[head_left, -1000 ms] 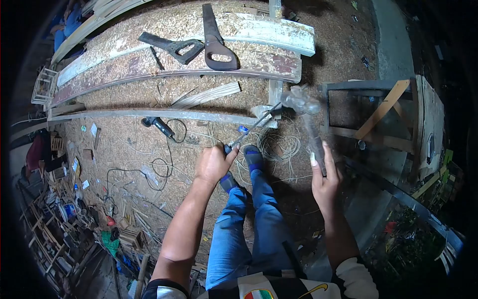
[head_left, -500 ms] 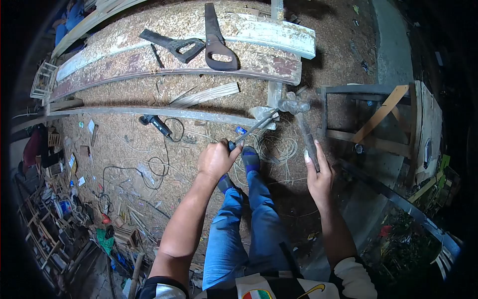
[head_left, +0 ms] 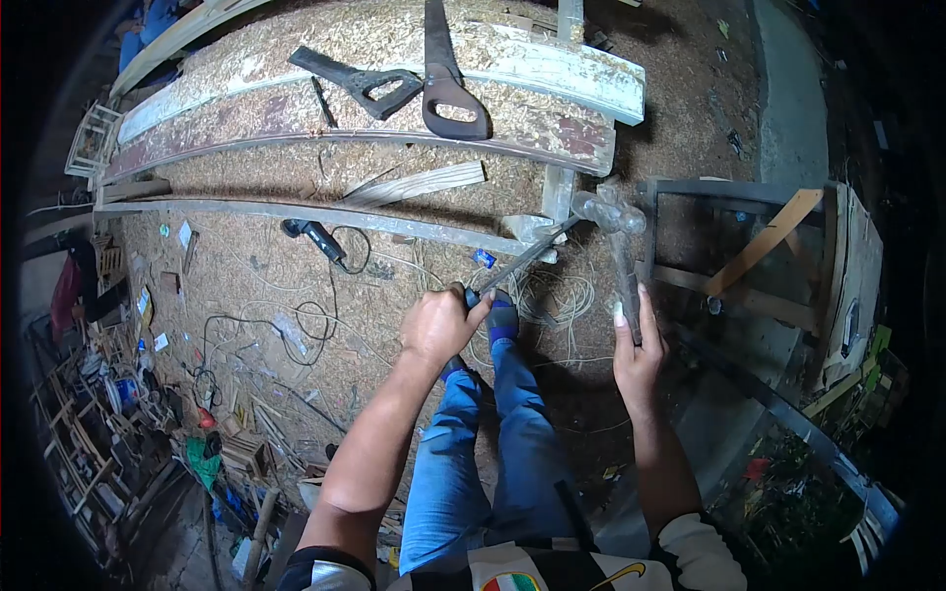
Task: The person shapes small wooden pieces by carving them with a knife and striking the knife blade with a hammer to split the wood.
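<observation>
My left hand (head_left: pixel 439 323) is closed around the dark handle of a long, thin metal tool (head_left: pixel 527 259), perhaps a chisel or a file. Its shaft slants away to the upper right, and its far end meets or overlaps the head of a hammer (head_left: pixel 623 246); I cannot tell whether they touch. The hammer's handle sits in the fingers of my right hand (head_left: pixel 641 355), thumb on one side, with its grey, shiny head pointing away from me. Beyond both hands, two handsaws, one upright (head_left: pixel 453 103) and one slanted (head_left: pixel 379 89), lie on a shavings-covered plank bench (head_left: pixel 581 138).
An angle grinder (head_left: pixel 317 241) with a black cord lies on the ground left of my feet. Coiled pale cord (head_left: pixel 562 300) lies by my shoe. A wooden frame with an orange brace (head_left: pixel 769 241) stands at right. Scrap wood (head_left: pixel 89 424) is piled at left.
The view has shifted slightly, so the bench and saws appear farther right. The hammer stands a little more upright. Both hands keep their holds, and the tool's far end stays by the hammer head.
</observation>
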Demonstrator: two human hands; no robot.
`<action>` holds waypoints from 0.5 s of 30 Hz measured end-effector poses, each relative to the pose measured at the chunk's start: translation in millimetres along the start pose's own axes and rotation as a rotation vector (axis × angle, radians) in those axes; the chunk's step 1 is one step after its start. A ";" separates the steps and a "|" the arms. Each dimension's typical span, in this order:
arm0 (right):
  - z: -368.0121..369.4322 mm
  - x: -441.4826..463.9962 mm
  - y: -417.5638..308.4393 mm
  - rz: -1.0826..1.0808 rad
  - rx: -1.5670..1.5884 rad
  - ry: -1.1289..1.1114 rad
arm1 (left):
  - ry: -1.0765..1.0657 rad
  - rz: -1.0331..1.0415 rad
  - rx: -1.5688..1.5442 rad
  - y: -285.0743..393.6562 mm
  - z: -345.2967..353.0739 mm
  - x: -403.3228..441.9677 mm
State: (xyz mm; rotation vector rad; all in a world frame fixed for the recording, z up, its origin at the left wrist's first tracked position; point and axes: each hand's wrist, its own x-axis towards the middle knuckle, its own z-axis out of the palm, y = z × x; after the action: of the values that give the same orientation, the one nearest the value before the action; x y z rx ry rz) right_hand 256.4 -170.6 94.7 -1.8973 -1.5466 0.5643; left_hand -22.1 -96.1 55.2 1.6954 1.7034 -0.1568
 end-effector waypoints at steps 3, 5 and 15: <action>3.7 2.7 4.8 -0.023 0.001 -0.001 | 0.006 0.032 -0.012 -5.3 4.3 0.7; 8.1 4.6 7.6 -0.030 0.005 0.007 | -0.004 0.015 -0.028 -4.6 4.1 -0.1; 18.3 67.6 19.2 0.066 -0.047 0.041 | 0.092 0.041 -0.072 -18.7 28.6 -10.1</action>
State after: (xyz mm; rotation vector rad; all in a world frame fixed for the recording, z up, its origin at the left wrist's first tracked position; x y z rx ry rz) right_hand 272.9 -103.7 72.0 -1.9890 -1.4884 0.5189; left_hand -29.1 -122.6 32.4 1.7062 1.7186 0.0024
